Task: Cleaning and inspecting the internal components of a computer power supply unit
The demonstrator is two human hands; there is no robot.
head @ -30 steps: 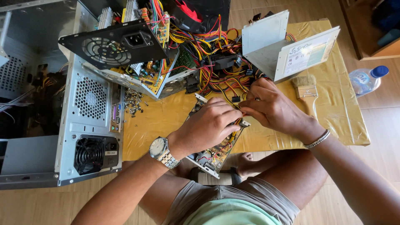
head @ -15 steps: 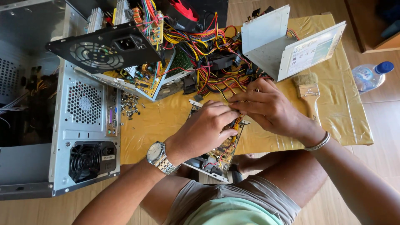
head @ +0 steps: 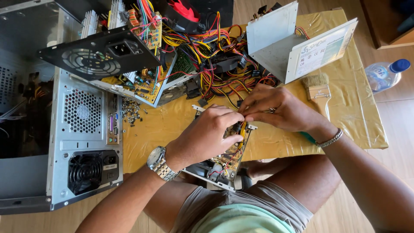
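Both my hands, left (head: pixel 207 133) and right (head: pixel 278 110), pinch springy yellow wires (head: pixel 242 129) on the open metal power-supply box (head: pixel 220 162), probably sharp-edged, overhanging the desk's (head: pixel 172 125) near edge.

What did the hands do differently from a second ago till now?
The right hand slid toward the left hand, and now their fingertips meet over the yellow wires on the open circuit board unit; a second ago they were a little apart. The left hand stayed on the unit. The paintbrush, water bottle and computer case did not move.
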